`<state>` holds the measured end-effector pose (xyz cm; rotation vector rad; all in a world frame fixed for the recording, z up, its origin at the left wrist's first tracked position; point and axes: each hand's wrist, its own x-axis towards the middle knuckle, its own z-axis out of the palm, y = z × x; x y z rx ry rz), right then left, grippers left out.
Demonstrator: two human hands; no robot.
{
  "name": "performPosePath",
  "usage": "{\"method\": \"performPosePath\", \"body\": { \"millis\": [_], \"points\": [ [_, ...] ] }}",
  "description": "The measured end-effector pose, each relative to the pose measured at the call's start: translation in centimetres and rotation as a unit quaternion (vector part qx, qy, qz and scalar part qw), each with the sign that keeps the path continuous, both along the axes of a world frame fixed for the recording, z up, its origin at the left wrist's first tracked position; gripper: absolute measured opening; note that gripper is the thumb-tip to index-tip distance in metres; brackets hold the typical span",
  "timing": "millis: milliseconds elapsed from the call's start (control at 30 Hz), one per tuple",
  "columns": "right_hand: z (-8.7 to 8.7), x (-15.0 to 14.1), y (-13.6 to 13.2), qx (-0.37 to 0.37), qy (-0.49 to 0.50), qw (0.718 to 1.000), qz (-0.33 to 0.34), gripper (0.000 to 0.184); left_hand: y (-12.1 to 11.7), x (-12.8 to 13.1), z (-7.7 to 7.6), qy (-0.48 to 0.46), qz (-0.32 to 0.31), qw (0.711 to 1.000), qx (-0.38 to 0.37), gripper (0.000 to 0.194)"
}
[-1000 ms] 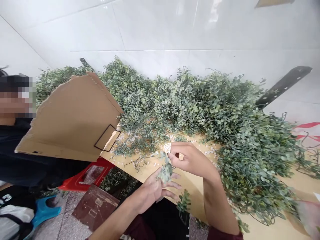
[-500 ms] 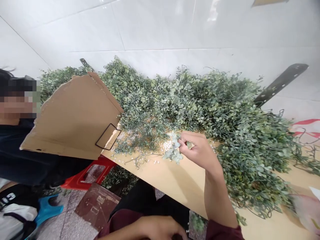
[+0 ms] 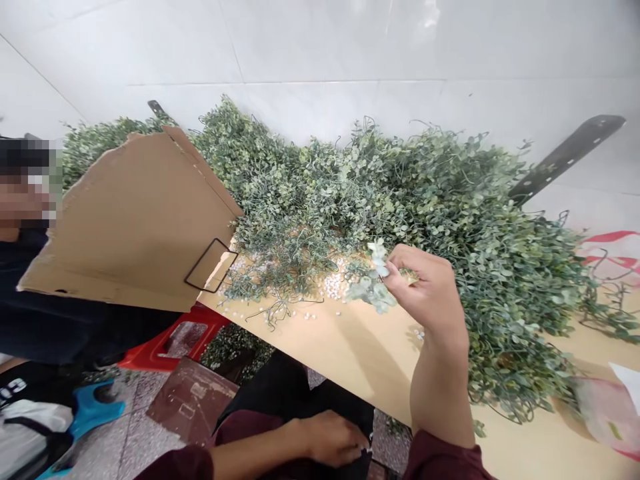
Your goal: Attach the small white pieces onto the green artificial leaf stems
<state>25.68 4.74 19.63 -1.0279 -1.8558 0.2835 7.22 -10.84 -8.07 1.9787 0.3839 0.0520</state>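
pinching faux eucalyptus sprig [image 3: 374,287], right hand [image 3: 425,297], above foliage heap [image 3: 440,207]

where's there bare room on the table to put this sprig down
The tabletop shows bare between the white beads and its front edge, left of the right hand. Another patch lies front right, between the leafy vines and pink plastic bag. Along the wall, vines crowd everything.

Maroon long-sleeved top [image 3: 443,459], black trousers [image 3: 300,387], bare left hand [image 3: 333,439], bare right hand [image 3: 425,293]
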Motion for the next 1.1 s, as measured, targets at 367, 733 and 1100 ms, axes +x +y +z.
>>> {"method": "performPosePath", "body": {
  "millis": [367,733,1100],
  "points": [
    [-0.2,-0.4,0.2,-0.025,0.121,0.991,0.055,0.027,9.2,-3.4,11.7,0.021,0.344,0.929,0.135,0.029],
    [-0.7,-1.6,0.5,-0.129,0.119,0.984,0.021,0.03,14.5,-0.3,9.4,0.162,0.357,0.895,0.211,0.022],
    [-1.1,-1.2,0.6,-0.157,0.083,0.984,0.021,0.031,16.3,-1.4,20.2,-0.283,0.494,0.82,-0.056,0.019]
  ]
}}
